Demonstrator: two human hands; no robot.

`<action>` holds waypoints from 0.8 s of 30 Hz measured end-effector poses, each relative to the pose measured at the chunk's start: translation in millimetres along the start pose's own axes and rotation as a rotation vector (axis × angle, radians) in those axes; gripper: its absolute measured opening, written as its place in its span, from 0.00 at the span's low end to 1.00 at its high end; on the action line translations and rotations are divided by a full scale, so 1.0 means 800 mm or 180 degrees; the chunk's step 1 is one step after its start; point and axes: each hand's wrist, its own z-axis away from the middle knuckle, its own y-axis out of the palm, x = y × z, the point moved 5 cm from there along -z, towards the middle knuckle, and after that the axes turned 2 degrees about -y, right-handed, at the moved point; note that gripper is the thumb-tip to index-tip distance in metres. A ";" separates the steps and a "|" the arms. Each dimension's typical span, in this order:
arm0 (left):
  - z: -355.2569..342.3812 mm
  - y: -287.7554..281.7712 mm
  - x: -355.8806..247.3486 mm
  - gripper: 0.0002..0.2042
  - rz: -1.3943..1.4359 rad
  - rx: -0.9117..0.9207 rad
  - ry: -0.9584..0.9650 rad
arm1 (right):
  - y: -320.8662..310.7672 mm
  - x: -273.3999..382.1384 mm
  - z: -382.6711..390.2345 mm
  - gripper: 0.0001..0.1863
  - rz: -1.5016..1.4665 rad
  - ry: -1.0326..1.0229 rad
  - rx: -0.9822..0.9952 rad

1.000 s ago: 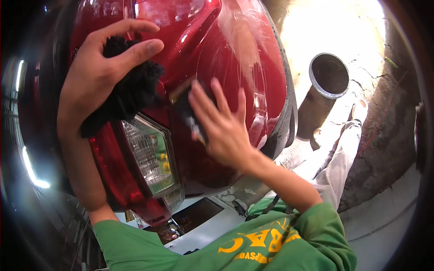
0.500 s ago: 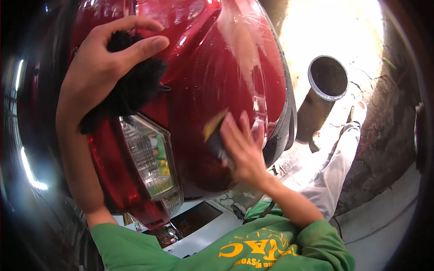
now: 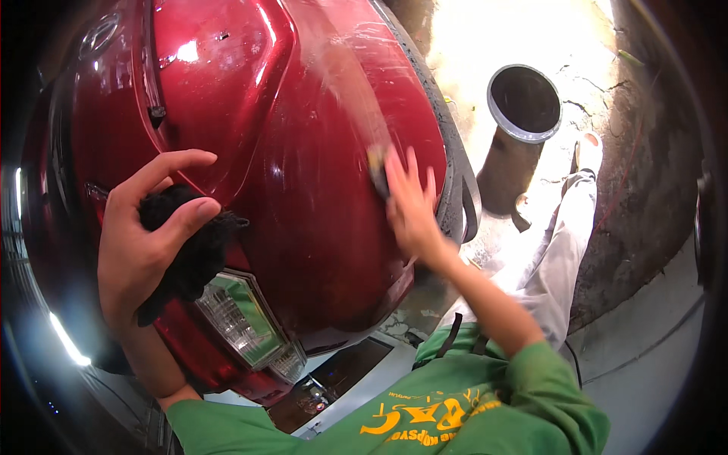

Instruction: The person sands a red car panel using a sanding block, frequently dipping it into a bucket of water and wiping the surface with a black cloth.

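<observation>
My left hand [image 3: 140,239] is curled round a black fluffy cloth [image 3: 186,254], which rests on the glossy red car [image 3: 318,227] just above its tail lamp [image 3: 239,318]. My right hand [image 3: 413,212] presses a small dark pad with a yellowish part [image 3: 377,171] against the curved painted panel near its right edge, fingertips over the pad, slightly blurred. A pale, hazy streak runs across the paint above this hand.
A dark cylindrical bucket [image 3: 497,102] with a light rim stands on cracked concrete [image 3: 591,83] at the right. My legs [image 3: 561,250] and sandalled foot show below it. A thin red line [image 3: 622,197] runs along the floor.
My right hand has moved the pad rightward, then upward along the panel. My left hand sits lower in the picture, still with the cloth. The view has shifted, showing more of the car's upper left.
</observation>
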 end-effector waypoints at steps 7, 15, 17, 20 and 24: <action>0.007 -0.019 0.006 0.20 0.0220 -0.0032 -0.0177 | 0.009 -0.008 -0.095 0.34 -0.0145 -0.0231 -0.0074; -0.023 -0.009 0.000 0.19 0.0031 0.0124 0.0093 | -0.015 -0.021 -0.038 0.38 0.0032 0.0243 0.0193; -0.012 -0.015 -0.009 0.17 0.0153 0.0104 0.0045 | -0.013 -0.028 -0.158 0.31 0.0080 -0.0068 -0.0178; -0.028 0.001 0.002 0.16 0.0122 0.0146 0.0271 | -0.013 0.013 -0.146 0.33 0.0070 -0.0187 -0.0299; -0.010 0.001 0.015 0.16 0.0209 0.0091 0.0080 | -0.005 0.101 0.052 0.43 -0.0350 -0.0390 0.0616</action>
